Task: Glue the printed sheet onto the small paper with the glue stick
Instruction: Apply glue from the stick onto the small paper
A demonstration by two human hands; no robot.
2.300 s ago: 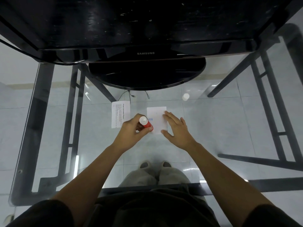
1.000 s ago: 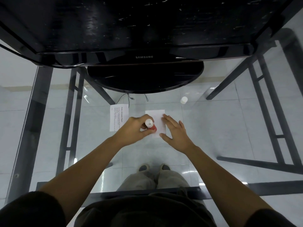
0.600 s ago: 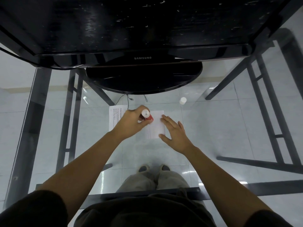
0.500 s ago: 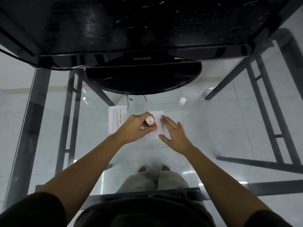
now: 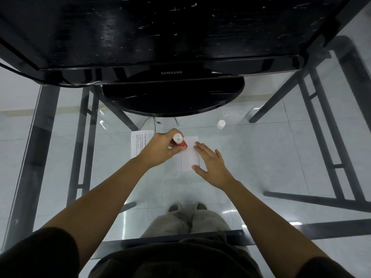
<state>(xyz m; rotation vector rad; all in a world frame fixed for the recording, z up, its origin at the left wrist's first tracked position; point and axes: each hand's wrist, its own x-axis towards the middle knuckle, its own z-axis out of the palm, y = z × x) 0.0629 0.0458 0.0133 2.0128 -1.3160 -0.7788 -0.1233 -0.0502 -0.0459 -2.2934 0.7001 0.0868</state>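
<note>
Since half a second ago the left hand (image 5: 160,150) has carried the glue stick (image 5: 180,141) from the middle of the small paper (image 5: 188,155) up to its far-left corner — the right hand (image 5: 210,164) has not shifted. Left hand is clamped round the red glue stick, white end up, lower end on or just above the paper; contact cannot be told. Right hand lies flat and spread — fingers on the paper's right edge, thumb at its near-right corner, holding nothing. Small paper lies on the glass desk (image 5: 261,157), faint print visible on its near-left part. Printed sheet (image 5: 137,144) lies just left of it, partly hidden under the left hand. White cap (image 5: 221,124) stands apart, further back on the right, near the black monitor base (image 5: 172,101).
</note>
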